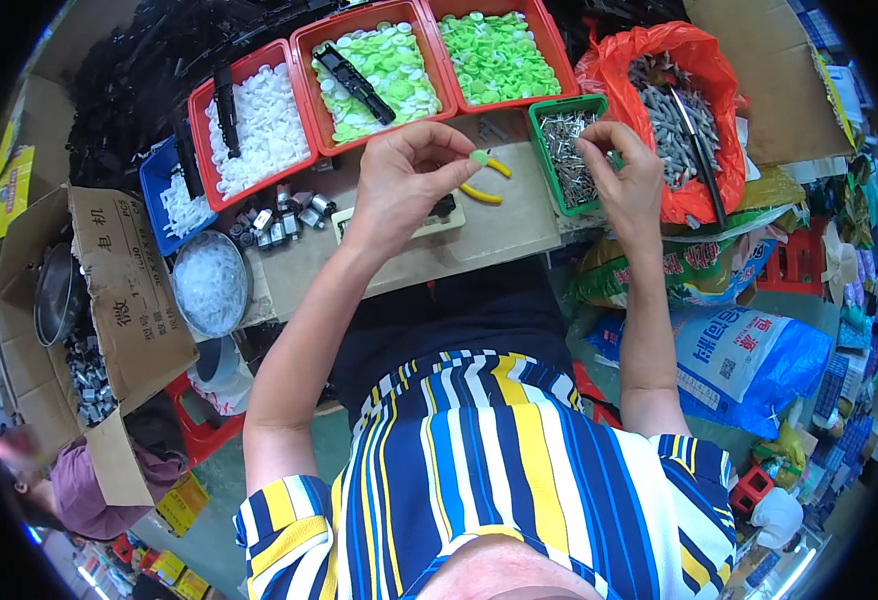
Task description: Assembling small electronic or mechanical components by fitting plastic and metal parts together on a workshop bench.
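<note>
Left hand (404, 180) pinches a small green cap (479, 157) over the work board (499, 235), right hand (624, 175) closes on a pin above the green tray (542, 130) — full bins far side, plenty left

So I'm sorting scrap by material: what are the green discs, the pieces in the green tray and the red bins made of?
Green discs: probably moulded plastic, uniform bright matte colour. Pieces in the green tray: likely metal, grey with glints. Red bins: apparently rigid plastic, smooth and slightly glossy.
</note>
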Available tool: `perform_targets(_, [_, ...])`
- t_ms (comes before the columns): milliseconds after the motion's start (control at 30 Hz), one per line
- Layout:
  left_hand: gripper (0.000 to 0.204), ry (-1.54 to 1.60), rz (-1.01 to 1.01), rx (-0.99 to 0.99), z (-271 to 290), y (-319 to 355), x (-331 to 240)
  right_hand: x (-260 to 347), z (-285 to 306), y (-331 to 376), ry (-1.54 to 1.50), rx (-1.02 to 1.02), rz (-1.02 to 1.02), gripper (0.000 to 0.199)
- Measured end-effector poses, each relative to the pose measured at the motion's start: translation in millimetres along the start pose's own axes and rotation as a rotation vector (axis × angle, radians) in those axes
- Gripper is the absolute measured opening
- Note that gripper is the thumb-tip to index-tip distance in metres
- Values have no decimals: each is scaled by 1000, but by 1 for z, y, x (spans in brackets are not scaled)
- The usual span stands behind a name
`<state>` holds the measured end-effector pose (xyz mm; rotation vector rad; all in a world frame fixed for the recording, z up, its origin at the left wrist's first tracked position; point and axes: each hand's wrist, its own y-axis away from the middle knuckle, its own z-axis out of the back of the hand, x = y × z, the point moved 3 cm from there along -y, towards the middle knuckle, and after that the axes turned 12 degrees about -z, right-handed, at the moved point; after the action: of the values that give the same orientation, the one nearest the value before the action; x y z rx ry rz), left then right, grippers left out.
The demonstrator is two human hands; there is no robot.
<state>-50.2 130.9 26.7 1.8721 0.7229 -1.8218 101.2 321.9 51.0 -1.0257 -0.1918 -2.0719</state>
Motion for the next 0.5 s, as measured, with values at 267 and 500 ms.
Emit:
perform_targets(267, [22,27,-12,-24,-23,11,-11,48,-32,30,-236,-44,255,15])
perform_targets(500, [20,5,-42,-93,-22,16,-12,51,-38,35,-114,-107,385,17])
